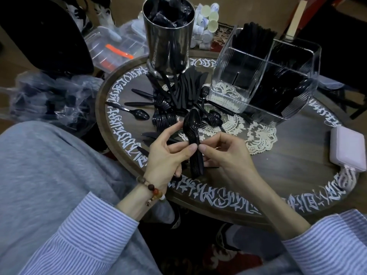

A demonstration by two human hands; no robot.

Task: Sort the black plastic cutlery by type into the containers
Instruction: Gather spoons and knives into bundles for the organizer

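Left hand: the left hand (168, 153) has thumb and fingers (189, 150) curled round a nested stack of black spoons (193, 139), gripping it at the necks.
Right hand: the right hand (226, 155) pinches the same stack from the other side, its thumb tip just beside the left thumb tip.
Stack of spoons: held above the near part of the round table (278, 161), bowls pointing away from the person, handles hanging down between the two palms.
Loose cutlery: a heap of black forks (163, 116), knives (188, 90) and spoons lies just beyond the fingers; a single spoon (137, 113) lies to their left.
Metal canister: the metal canister (168, 36) stands beyond the heap, far from the fingers, black plastic showing at its top.
Clear divided container: the clear divided container (268, 80) sits beyond and right of the fingers; black cutlery fills its right and rear compartments, while the near-left one shows only the lace doily (258, 135) through it.
Power bank: a pale power bank (347, 149) lies well to the right of the fingers at the table edge.
Wrist: a bead bracelet (153, 190) circles the left wrist, above a striped sleeve (89, 225).
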